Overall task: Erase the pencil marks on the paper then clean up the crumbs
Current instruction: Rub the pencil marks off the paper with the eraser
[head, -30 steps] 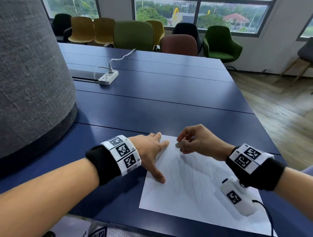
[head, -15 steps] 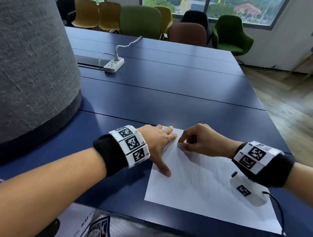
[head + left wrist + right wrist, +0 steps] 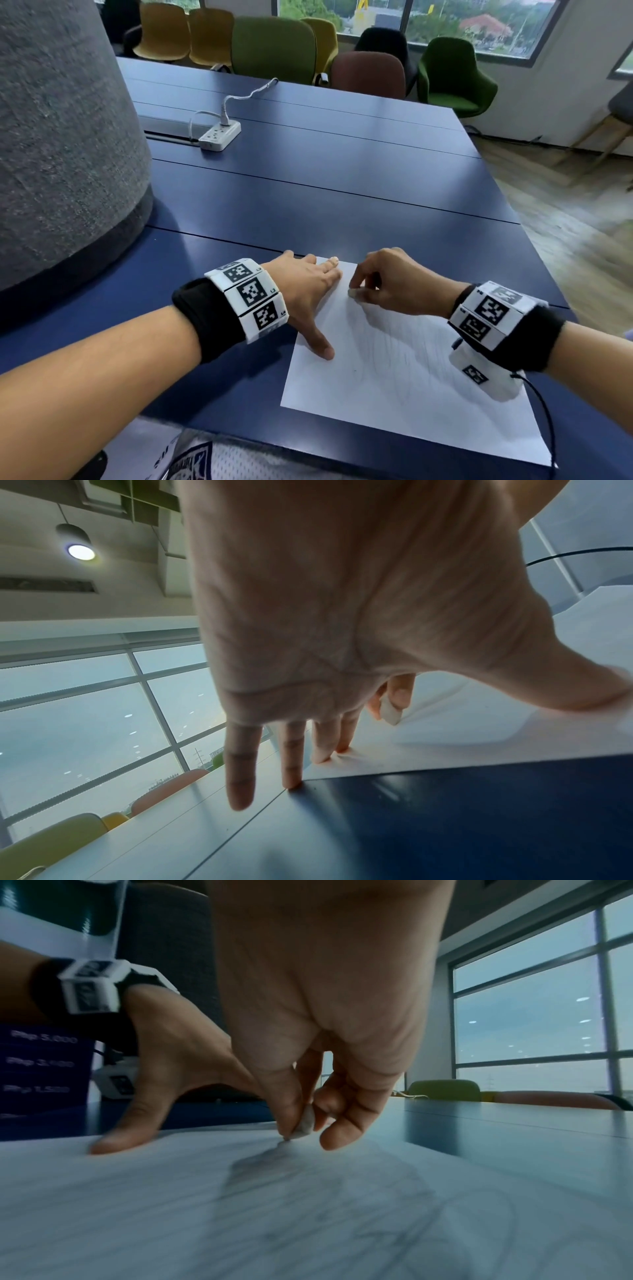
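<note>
My right hand point(image 3: 394, 284) fingers pinch the eraser point(image 3: 352, 292) onto the paper's point(image 3: 394, 383) far-left corner, left hand point(image 3: 305, 291) fingers flat, spread, pinning it.

Office meeting room; long blue table point(image 3: 342, 192); upholstered chairs point(image 3: 274, 44); windows point(image 3: 479, 20).

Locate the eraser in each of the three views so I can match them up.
Head: the eraser is a small pale lump pinched in the right hand, near the paper's far edge.
Left wrist: right of centre, beyond the left hand, tip on the paper.
Right wrist: centre, between thumb and fingers, touching the paper.
Shared landmark: the left thumb pressed flat on the paper.
</note>
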